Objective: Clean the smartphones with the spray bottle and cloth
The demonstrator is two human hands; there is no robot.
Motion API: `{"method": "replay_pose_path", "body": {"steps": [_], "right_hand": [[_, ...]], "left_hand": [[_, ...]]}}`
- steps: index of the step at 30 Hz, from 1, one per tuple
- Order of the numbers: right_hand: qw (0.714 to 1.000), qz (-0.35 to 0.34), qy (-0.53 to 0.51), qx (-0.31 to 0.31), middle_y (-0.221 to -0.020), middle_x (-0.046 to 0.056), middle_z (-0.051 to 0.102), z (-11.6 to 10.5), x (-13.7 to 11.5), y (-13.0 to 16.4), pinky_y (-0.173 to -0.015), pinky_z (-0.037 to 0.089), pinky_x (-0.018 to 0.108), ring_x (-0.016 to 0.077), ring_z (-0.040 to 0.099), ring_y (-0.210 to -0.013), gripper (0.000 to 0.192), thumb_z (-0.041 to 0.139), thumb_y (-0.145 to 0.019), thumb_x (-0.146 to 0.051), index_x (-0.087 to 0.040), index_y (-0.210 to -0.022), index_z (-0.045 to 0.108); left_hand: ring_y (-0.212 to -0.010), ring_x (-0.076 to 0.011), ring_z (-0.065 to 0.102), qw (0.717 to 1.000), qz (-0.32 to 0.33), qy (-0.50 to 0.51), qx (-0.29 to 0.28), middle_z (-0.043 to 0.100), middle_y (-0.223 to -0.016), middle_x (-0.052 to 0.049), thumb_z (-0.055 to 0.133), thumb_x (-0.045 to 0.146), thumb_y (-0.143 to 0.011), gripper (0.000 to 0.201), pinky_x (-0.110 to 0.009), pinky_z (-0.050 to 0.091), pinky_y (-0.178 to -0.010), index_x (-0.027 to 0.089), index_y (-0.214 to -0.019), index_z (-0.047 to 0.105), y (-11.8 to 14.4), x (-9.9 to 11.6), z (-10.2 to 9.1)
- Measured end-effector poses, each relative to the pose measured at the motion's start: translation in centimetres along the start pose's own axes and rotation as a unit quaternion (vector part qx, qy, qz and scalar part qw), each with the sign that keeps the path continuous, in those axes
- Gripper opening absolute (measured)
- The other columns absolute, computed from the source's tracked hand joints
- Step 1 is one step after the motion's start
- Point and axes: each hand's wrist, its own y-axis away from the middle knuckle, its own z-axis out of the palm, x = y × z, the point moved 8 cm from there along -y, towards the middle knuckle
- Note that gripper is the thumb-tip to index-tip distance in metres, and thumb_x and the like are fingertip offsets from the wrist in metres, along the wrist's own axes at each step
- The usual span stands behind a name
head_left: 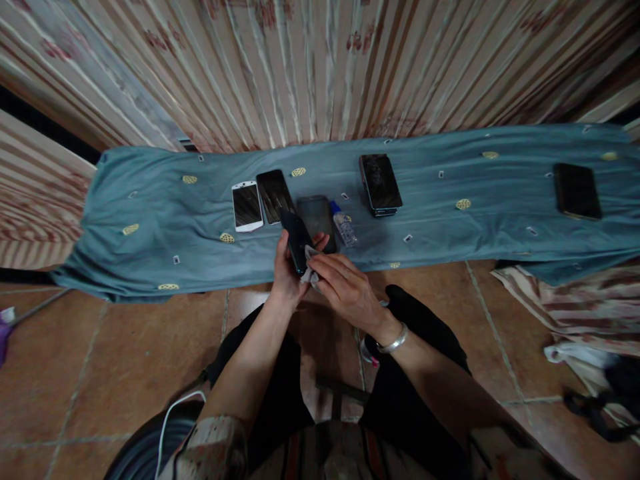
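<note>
From my remote post I note the left hand (286,275) with fingers clamped along the sides of the dark phone (296,241), held tilted above the worktop (430,230) near its front edge, and right-hand (347,285) fingers pinched on a pale wipe (309,264) against it. I'd keep that side grip firm, rubbing in short, light strokes. Grey phone (316,212) and bottle (345,227) crowd close beyond; wider room lies right of the phone stack (381,183).

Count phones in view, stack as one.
6: white phone; black phone beside it; held phone in left hand; gray phone left of bottle; stack right of it; far-right phone. Stack may hide more.
</note>
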Motion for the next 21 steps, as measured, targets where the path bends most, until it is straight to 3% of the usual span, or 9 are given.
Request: {"method": "replay_pose_path", "body": {"steps": [6, 14, 21], "right_hand": [[1.0, -0.013, 0.023, -0.004, -0.124, 0.013, 0.07, 0.2, 0.1, 0.2, -0.104, 0.055, 0.044, 0.0245, 0.063, -0.12, 0.037, 0.05, -0.098, -0.015, -0.018, -0.133, 0.06], [0.998, -0.039, 0.05, -0.016, -0.121, 0.015, 0.071, 0.4, 0.4, 0.6, -0.106, 0.054, 0.045, 0.0241, 0.065, -0.118, 0.035, 0.046, -0.099, -0.015, -0.014, -0.132, 0.059], [0.997, -0.015, 0.053, -0.044, -0.123, 0.013, 0.07, 0.9, 1.1, 1.0, -0.104, 0.056, 0.044, 0.0239, 0.065, -0.118, 0.037, 0.046, -0.1, -0.016, -0.017, -0.134, 0.058]], "left_hand": [[-0.112, -0.0269, 0.07, 1.0, -0.001, 0.02, 0.004, 0.076, -0.09, -0.011, 0.052, 0.058, -0.089, 0.045, -0.043, 0.049, -0.107, 0.017, -0.086, 0.069, -0.1, 0.3, -0.2], [-0.122, -0.0327, 0.063, 1.0, 0.017, 0.023, 0.0, 0.076, -0.093, -0.012, 0.056, 0.058, -0.086, 0.042, -0.049, 0.05, -0.103, 0.017, -0.089, 0.068, 0.2, 0.9, -0.3], [-0.116, -0.0289, 0.067, 0.999, 0.029, 0.02, -0.007, 0.077, -0.088, -0.012, 0.054, 0.054, -0.088, 0.042, -0.044, 0.048, -0.106, 0.015, -0.088, 0.07, -0.1, 1.3, -0.6]]}}
